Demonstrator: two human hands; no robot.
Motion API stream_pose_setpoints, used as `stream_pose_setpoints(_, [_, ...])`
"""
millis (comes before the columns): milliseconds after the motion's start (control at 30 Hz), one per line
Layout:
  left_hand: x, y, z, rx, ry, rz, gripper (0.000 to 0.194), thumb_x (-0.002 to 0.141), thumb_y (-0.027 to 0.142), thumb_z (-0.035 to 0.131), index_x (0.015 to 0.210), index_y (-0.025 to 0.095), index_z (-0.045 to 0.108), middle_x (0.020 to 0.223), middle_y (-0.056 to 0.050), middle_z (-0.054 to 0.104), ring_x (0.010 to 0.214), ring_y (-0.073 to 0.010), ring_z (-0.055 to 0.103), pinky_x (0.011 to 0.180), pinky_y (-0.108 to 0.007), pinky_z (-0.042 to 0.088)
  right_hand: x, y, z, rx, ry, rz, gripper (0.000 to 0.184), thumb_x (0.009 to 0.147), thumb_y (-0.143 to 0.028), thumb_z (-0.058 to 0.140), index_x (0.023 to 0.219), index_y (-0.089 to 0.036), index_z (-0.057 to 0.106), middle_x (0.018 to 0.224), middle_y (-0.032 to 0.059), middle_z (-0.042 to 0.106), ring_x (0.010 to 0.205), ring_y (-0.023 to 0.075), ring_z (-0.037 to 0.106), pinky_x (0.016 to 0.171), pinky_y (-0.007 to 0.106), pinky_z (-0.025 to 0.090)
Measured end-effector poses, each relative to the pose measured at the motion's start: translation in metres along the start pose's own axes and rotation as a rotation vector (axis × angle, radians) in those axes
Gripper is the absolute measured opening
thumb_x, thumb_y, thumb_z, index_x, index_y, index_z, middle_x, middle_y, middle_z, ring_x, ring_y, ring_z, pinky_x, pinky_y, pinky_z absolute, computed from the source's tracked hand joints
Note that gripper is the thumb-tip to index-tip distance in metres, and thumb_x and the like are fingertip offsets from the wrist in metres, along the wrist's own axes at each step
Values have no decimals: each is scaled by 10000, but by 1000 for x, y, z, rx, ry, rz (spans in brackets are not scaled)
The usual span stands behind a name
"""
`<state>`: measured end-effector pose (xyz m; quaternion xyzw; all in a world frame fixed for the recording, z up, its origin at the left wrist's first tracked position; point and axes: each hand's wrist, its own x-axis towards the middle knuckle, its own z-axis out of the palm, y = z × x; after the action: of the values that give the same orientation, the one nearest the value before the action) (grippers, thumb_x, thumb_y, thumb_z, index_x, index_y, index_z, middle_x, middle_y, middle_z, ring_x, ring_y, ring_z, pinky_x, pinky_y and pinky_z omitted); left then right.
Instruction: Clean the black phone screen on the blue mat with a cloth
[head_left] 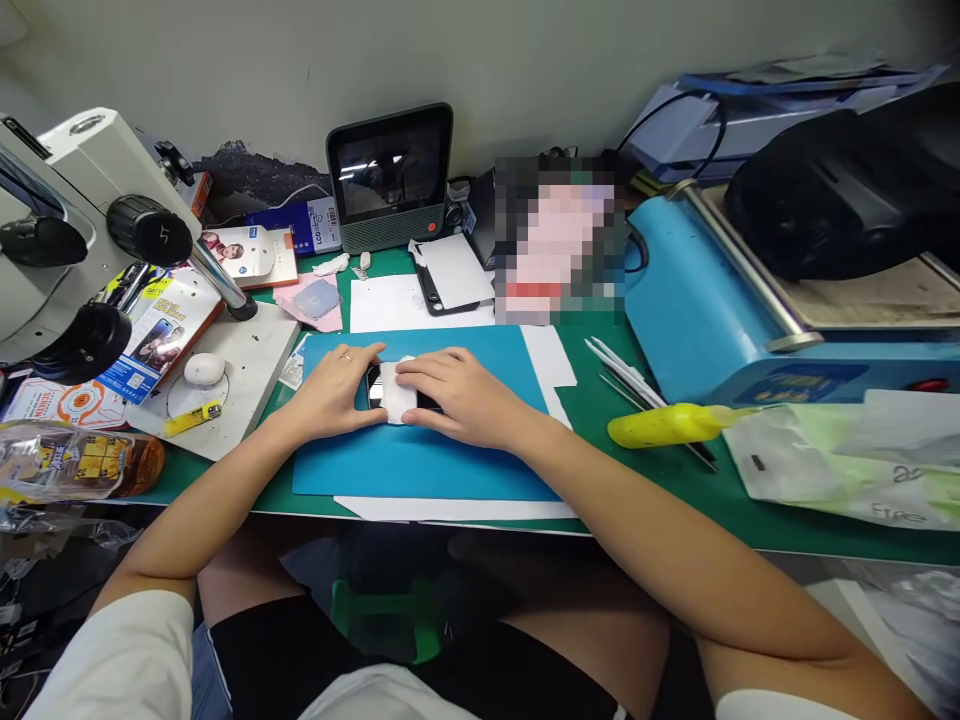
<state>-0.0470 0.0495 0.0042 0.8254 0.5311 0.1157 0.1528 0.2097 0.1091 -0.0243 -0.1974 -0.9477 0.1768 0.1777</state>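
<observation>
A dark, glossy phone [375, 388] lies flat on the blue mat [420, 460], mostly covered by hands and cloth. My left hand [334, 388] grips its left end, thumb along the near edge and fingers along the far edge. Over the middle of the phone is a folded white cloth or wipe [397, 402]. My right hand [469, 400] presses its fingertips on this white piece, thumb at the near side. The phone's right end is partly hidden under my right hand.
A microscope [150, 225] stands left, with a yellow lighter [193, 418] on its base. Behind the mat are a smart display [394, 180] and a black phone frame [431, 285]. To the right are tweezers [630, 375], a yellow squeeze bottle [667, 426] and a blue machine [697, 310].
</observation>
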Motion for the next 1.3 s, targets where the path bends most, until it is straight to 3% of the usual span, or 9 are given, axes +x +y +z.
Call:
stream_pose_setpoints(167, [3, -5, -1, -7, 11, 52, 814, 926, 505, 811, 1574, 152, 467, 1448, -199, 695, 1274, -378, 664, 1092, -529, 540, 0, 10, -4, -7, -22, -85, 512, 1138, -526, 516, 1447, -166, 707, 1552, 185, 695, 1468, 378, 632, 1270, 664, 350])
stream_pose_setpoints(267, [4, -7, -2, -16, 11, 52, 772, 906, 517, 839, 1519, 171, 524, 1395, -177, 726, 1257, -362, 682, 1062, -502, 569, -4, 13, -7, -13, -14, -111, 458, 1143, -488, 516, 1358, -172, 768, 1425, 178, 777, 1350, 356, 717, 1208, 626, 444])
stream_pose_setpoints(433, [5, -11, -2, 74, -1, 131, 725, 901, 434, 836, 1511, 166, 552, 1366, -174, 746, 1247, -356, 705, 1015, -463, 592, 0, -1, 5, -82, -79, -192, 726, 1109, -616, 532, 1619, -99, 543, 1701, 238, 523, 1600, 400, 493, 1251, 632, 433])
stream_pose_setpoints(600, [3, -9, 1, 109, 93, 272, 897, 963, 685, 736, 1622, 128, 492, 1608, -264, 600, 1386, -421, 661, 1135, -583, 564, 1, 0, 3, -60, -21, -173, 716, 1127, -625, 467, 1617, -106, 516, 1630, 241, 609, 1557, 383, 546, 1282, 640, 391])
stream_pose_setpoints(700, [0, -2, 5, 71, 213, 328, 499, 1157, 415, 471, 1583, 173, 567, 1553, -191, 682, 1411, -317, 695, 1154, -516, 598, -1, 9, -6, 4, 100, -90, 614, 1119, -634, 474, 1442, -141, 649, 1440, 216, 746, 1359, 374, 687, 1146, 564, 516])
stream_pose_setpoints(767, [-1, 4, 8, 46, 244, 350, 435, 1166, 248, 390, 1528, 221, 630, 1483, -123, 747, 1394, -242, 720, 1166, -452, 615, -2, 14, -11, 39, 143, -5, 569, 1093, -656, 520, 1322, -164, 691, 1288, 200, 788, 1191, 367, 732, 1002, 513, 576])
stream_pose_setpoints(1033, [-4, 15, 7, 169, 18, 324, 451, 1174, 394, 430, 1470, 177, 692, 1585, -127, 668, 1500, -287, 638, 1224, -465, 588, -10, 26, -19, -16, -7, 54, 836, 937, -721, 734, 1506, -124, 593, 1378, 244, 698, 1265, 442, 641, 1043, 598, 564])
stream_pose_setpoints(1200, [-8, 8, 5, 160, 68, 264, 449, 1164, 322, 430, 1533, 179, 641, 1629, -147, 621, 1435, -292, 695, 1084, -434, 674, -11, 28, -23, 20, -32, 106, 939, 929, -866, 606, 1507, -127, 623, 1328, 239, 704, 1216, 441, 632, 1000, 599, 567])
stream_pose_setpoints(1300, [-7, 2, 7, 177, 108, 284, 408, 1162, 305, 442, 1417, 174, 731, 1533, -138, 709, 1421, -293, 705, 1117, -450, 660, -9, 31, -21, 162, 46, 242, 1170, 886, -1030, 246, 1491, -116, 655, 1266, 230, 732, 1185, 420, 662, 981, 569, 564])
